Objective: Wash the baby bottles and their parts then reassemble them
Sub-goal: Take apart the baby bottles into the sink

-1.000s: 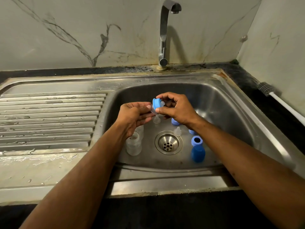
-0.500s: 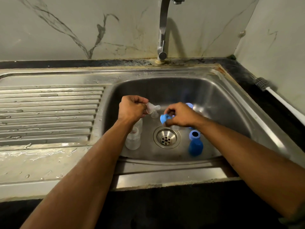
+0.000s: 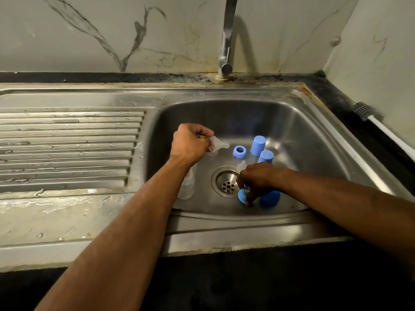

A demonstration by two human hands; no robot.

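Left hand (image 3: 190, 142): pinches a clear teat (image 3: 219, 144) above the sink (image 3: 314, 135) floor.
Right hand (image 3: 258, 180): fingers curled on a blue ring (image 3: 243, 196) near the front edge, beside the drain (image 3: 226, 181).
Blue bottle (image 3: 270, 198): upright just beside that hand.

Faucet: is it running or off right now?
Off. No water stream falls from the faucet into the sink; its spout tip is out of frame.
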